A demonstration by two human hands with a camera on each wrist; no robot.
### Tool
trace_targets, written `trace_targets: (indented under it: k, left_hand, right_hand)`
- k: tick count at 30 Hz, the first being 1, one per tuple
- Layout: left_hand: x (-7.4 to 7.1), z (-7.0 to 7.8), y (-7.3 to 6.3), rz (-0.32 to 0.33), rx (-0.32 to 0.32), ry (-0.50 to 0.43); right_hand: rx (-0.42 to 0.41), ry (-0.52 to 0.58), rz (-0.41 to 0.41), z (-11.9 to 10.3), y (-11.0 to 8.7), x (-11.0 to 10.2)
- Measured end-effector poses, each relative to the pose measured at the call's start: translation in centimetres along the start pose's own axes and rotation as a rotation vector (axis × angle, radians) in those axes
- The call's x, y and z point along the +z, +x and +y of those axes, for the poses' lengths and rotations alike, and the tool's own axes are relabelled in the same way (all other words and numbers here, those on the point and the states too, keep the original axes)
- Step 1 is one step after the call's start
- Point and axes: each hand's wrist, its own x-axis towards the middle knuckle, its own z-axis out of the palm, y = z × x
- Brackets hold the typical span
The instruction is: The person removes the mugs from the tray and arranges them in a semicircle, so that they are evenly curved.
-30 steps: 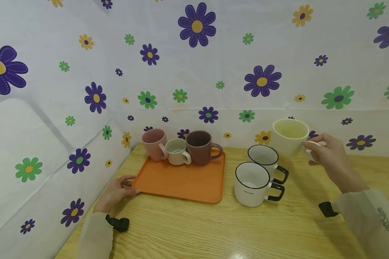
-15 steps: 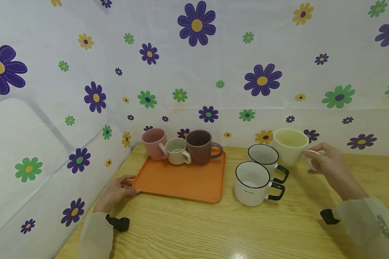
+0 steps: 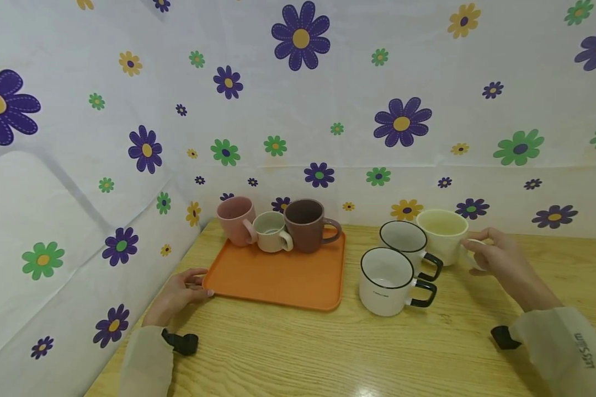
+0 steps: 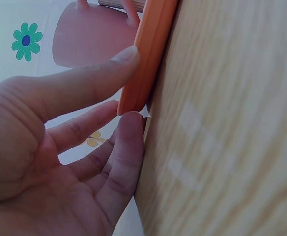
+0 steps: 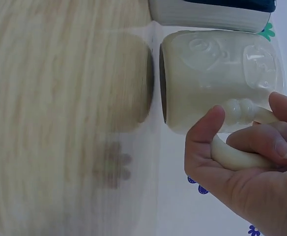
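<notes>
My right hand (image 3: 504,262) grips the handle of a pale cream mug (image 3: 447,248) at the back right, fingers through the loop. In the right wrist view this mug (image 5: 207,73) is upright with raised patterns on its side, its base close over the table. My left hand (image 3: 174,300) holds the near left corner of an orange tray (image 3: 273,281); in the left wrist view the thumb lies on the tray rim (image 4: 148,54), with the other fingers round the corner. A pink mug (image 3: 238,226), a small off-white cup (image 3: 270,237) and a brown mug (image 3: 305,229) stand along the tray's back.
Two white enamel-look mugs with black rims and handles, a front one (image 3: 384,292) and a rear one (image 3: 402,242), stand between tray and cream mug. The rear one is right beside the cream mug. Flower-printed cloth (image 3: 347,99) hangs behind the wooden table (image 3: 288,353) and on its left.
My right hand has lowered the cream mug from above the table down behind the rear white mug. The left hand and the tray have stayed in place.
</notes>
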Motion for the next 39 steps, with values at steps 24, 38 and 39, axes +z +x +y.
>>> trace_targets:
  k: [24,38,39]
  left_hand:
    - [-0.2,0.1,-0.2,0.0,0.007,0.039]
    - [0.1,-0.1,-0.1,-0.004,0.025,0.015]
    - [0.1,-0.1,-0.1,-0.004,0.022,0.018]
  right_hand:
    - [-0.042,-0.089,-0.131,0.5,0.9,-0.5]
    - [-0.032,-0.079,-0.116,0.5,1.0,-0.4]
    - [-0.033,-0.077,-0.112,0.5,1.0,-0.4]
